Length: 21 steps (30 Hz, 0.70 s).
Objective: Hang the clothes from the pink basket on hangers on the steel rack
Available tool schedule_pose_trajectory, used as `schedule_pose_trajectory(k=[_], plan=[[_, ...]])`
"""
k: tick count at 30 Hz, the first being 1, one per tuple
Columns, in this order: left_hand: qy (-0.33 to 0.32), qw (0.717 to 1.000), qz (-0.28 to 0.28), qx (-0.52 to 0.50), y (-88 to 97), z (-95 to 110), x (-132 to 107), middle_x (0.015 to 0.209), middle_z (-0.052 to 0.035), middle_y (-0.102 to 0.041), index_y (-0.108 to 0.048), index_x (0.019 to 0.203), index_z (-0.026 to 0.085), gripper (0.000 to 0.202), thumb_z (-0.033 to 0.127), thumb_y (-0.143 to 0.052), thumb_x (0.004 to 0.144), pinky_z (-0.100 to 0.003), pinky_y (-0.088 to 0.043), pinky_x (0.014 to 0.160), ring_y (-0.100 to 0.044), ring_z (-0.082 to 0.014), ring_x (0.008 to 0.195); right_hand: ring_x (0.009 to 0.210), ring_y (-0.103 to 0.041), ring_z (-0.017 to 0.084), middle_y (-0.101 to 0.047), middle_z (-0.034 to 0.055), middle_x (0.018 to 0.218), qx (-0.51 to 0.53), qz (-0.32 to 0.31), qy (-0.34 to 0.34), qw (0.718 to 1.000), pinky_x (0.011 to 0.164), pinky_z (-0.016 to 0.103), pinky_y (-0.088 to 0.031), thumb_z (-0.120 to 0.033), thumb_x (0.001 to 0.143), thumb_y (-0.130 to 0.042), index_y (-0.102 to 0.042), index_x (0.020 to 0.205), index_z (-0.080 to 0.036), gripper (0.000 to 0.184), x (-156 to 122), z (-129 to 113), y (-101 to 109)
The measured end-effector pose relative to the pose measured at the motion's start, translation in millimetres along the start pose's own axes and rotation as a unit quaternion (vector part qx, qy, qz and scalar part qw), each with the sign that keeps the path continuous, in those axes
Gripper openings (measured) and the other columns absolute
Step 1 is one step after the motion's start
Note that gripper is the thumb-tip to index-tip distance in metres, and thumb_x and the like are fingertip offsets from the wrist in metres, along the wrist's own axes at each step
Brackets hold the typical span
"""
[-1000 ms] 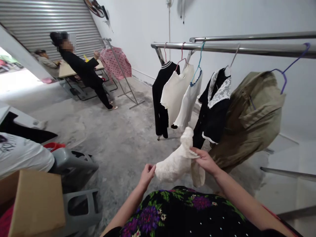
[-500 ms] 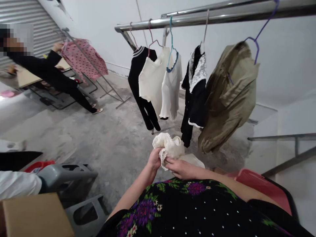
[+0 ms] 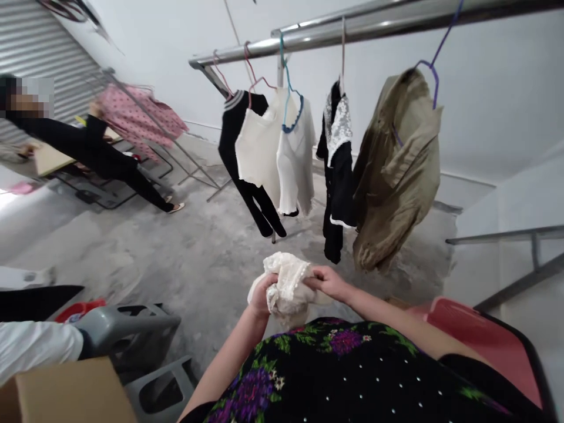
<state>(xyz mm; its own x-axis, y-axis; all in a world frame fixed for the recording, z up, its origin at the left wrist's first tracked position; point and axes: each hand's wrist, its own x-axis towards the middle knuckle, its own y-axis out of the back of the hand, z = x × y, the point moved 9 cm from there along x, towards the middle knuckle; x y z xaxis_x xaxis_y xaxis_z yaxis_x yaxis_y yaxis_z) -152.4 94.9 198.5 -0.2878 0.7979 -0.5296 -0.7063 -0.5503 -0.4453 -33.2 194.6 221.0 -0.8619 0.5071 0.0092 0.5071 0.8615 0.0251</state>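
A bunched cream-white garment (image 3: 288,282) with lacy, ruffled trim is held in front of my body at waist height. My left hand (image 3: 263,295) is closed on its left side, fingers partly covered by the cloth. On the right side, my right hand (image 3: 326,282) pinches an edge of the same garment, the hands a little apart with fabric between them. What kind of garment it is cannot be made out. Beyond the hands hang a white top (image 3: 297,158) on a blue hanger and a black garment with a silvery collar (image 3: 339,164).
A metal rail (image 3: 308,40) also carries a cream top (image 3: 258,144), a black outfit (image 3: 242,164) and an olive garment (image 3: 396,176). Grey stools (image 3: 132,323) and a cardboard box (image 3: 74,393) stand left, a red chair (image 3: 476,341) right. A person in black (image 3: 101,147) handles pink dotted clothing (image 3: 136,117).
My right hand has moved from against the left one out to the garment's right side, spreading the cloth between them. The garment is turned and slightly lower. The camera view has shifted a little.
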Motion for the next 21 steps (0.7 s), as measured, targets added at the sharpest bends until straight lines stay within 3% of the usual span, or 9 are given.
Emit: schedule_pose_trajectory(k=[4, 7, 9, 11, 14, 17, 21], plan=[[-0.063, 0.993, 0.072, 0.063, 17.9, 12, 1, 0.079, -0.0057, -0.07, -0.065, 0.095, 0.011, 0.038, 0.027, -0.067, 0.061, -0.03, -0.051, 0.069, -0.065, -0.0208, 0.072, 0.067, -0.055, 0.014, -0.065, 0.0022, 0.08, 0.156, 0.049, -0.048, 0.985, 0.064, 0.025, -0.043, -0.049, 0.081, -0.062, -0.065, 0.093, -0.015, 0.036, -4, -1, -4], [-0.149, 0.959, 0.111, 0.215, 27.3, 28, -5, 0.1, -0.0076, -0.068, -0.06, 0.109, 0.014, 0.046, 0.024, -0.067, 0.065, -0.032, -0.049, 0.082, -0.063, -0.0219, 0.09, 0.062, -0.051, 0.011, -0.062, 0.0007, 0.072, 0.156, 0.012, -0.069, 0.985, 0.059, 0.022, -0.039, -0.048, 0.079, -0.065, -0.065, 0.085, -0.014, 0.034, -3, -7, -14], [-0.23, 0.9, 0.142, 0.341, 22.9, 40, -17, 0.113, -0.0097, -0.062, -0.053, 0.121, 0.016, 0.056, 0.026, -0.067, 0.067, -0.037, -0.045, 0.094, -0.059, -0.0239, 0.104, 0.06, -0.049, 0.01, -0.059, -0.0003, 0.067, 0.123, 0.0, -0.077, 0.99, 0.057, 0.021, -0.037, -0.046, 0.077, -0.066, -0.065, 0.079, -0.013, 0.033, 0, -10, -21], [-0.306, 0.819, 0.151, 0.46, 4.9, 46, -33, 0.122, -0.0111, -0.055, -0.046, 0.13, 0.02, 0.063, 0.03, -0.066, 0.071, -0.042, -0.04, 0.099, -0.053, -0.0255, 0.113, 0.059, -0.047, 0.01, -0.058, -0.0012, 0.064, 0.1, 0.004, -0.093, 0.991, 0.056, 0.021, -0.035, -0.042, 0.075, -0.065, -0.066, 0.079, -0.013, 0.029, 2, -8, -26], [-0.351, 0.713, 0.102, 0.599, -31.9, 33, -44, 0.125, -0.0114, -0.051, -0.047, 0.132, 0.025, 0.058, 0.03, -0.062, 0.076, -0.043, -0.039, 0.097, -0.05, -0.0271, 0.117, 0.063, -0.05, 0.011, -0.06, -0.0008, 0.068, 0.073, 0.006, -0.084, 0.994, 0.06, 0.022, -0.038, -0.03, 0.073, -0.061, -0.068, 0.082, -0.014, 0.019, 3, -10, -30], [-0.337, 0.653, 0.09, 0.672, -48.4, 17, -43, 0.124, -0.0131, -0.054, -0.052, 0.128, 0.023, 0.052, 0.027, -0.06, 0.076, -0.043, -0.04, 0.091, -0.05, -0.0292, 0.115, 0.07, -0.054, 0.013, -0.063, 0.0002, 0.076, 0.037, 0.0, -0.051, 0.998, 0.068, 0.023, -0.041, -0.024, 0.074, -0.056, -0.068, 0.084, -0.015, 0.018, 2, -17, -28], [-0.371, 0.598, 0.183, 0.686, -52.2, 23, -40, 0.127, -0.0202, -0.052, -0.047, 0.13, 0.015, 0.054, 0.03, -0.059, 0.079, -0.046, -0.035, 0.094, -0.046, -0.0346, 0.119, 0.07, -0.053, 0.015, -0.062, 0.0002, 0.073, -0.029, 0.047, -0.04, 0.998, 0.067, 0.024, -0.041, -0.026, 0.074, -0.057, -0.068, 0.081, -0.016, 0.016, -1, -22, -13]])
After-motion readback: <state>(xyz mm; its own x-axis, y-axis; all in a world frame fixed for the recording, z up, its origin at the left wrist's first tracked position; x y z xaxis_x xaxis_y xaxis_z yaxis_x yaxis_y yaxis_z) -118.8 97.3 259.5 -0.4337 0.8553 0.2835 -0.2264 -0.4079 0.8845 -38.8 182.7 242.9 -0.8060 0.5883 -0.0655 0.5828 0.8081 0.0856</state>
